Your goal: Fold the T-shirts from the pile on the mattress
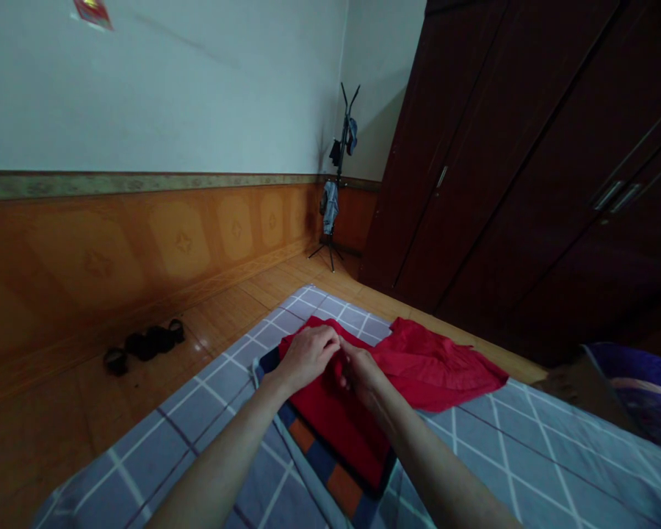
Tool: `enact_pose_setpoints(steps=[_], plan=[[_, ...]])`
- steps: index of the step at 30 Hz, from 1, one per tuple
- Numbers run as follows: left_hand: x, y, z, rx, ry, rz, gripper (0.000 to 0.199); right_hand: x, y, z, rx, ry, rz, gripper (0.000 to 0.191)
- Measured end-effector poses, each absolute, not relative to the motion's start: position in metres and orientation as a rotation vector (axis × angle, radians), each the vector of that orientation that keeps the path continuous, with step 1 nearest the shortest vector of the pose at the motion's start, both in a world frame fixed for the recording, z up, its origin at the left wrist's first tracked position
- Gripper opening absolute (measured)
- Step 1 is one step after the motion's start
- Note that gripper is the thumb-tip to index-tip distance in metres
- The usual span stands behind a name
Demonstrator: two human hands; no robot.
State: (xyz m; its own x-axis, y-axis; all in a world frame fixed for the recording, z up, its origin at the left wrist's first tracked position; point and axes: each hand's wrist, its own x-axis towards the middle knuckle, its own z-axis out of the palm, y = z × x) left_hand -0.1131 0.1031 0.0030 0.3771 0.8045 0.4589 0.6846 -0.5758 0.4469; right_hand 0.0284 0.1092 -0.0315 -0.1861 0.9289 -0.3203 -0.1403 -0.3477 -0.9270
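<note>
Red cloth point(336, 426), probably a garment, lies over a folded navy and orange checked fabric point(302, 435) with a pale blue-grey strip along its left side. My left hand point(310, 354) comes over the far part of the red cloth, fingers bent and pinched together on it. Close against it, my right hand point(362, 373) is closed too, with the thumb side towards the left fingertips; the cloth between the fingers is mostly hidden. More crumpled red fabric point(441, 365) spreads to the right; my right hand covers where the two red areas meet.
All this rests on a bed with a grey-blue checked sheet point(220, 400). Dark shoes point(146, 342) stand on the floor at left. A coat rack point(341, 158) with clothes is in the far corner, a dark wardrobe point(490, 169) behind. A purple item point(639, 386) lies at right.
</note>
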Motion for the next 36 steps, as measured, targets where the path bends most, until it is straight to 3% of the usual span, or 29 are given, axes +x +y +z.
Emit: enact_pose_setpoints(steps=[5, 15, 20, 25, 31, 36], plan=[[-0.109, 0.101, 0.003, 2.236, 1.199, 0.929, 0.014, 0.033, 0.110, -0.036, -1.189, -0.941, 1.636, 0.034], [-0.119, 0.101, 0.008, 2.067, 1.186, 0.792, 0.018, 0.035, 0.101, -0.042, -1.027, -0.943, 1.563, 0.043], [-0.117, 0.103, 0.006, 1.922, 1.346, 1.035, 0.011, 0.034, 0.096, -0.044, -1.005, -0.965, 1.526, 0.044], [-0.130, 0.119, 0.003, 1.720, 1.415, 1.281, 0.017, 0.035, 0.090, -0.042, -1.008, -0.985, 1.484, 0.046], [-0.115, 0.109, 0.003, 1.647, 1.173, 1.201, 0.020, 0.030, 0.088, -0.032, -1.081, -1.015, 1.541, 0.052], [-0.113, 0.108, 0.002, 1.741, 1.197, 1.267, 0.016, 0.032, 0.086, -0.016, -1.118, -0.988, 1.455, 0.046]])
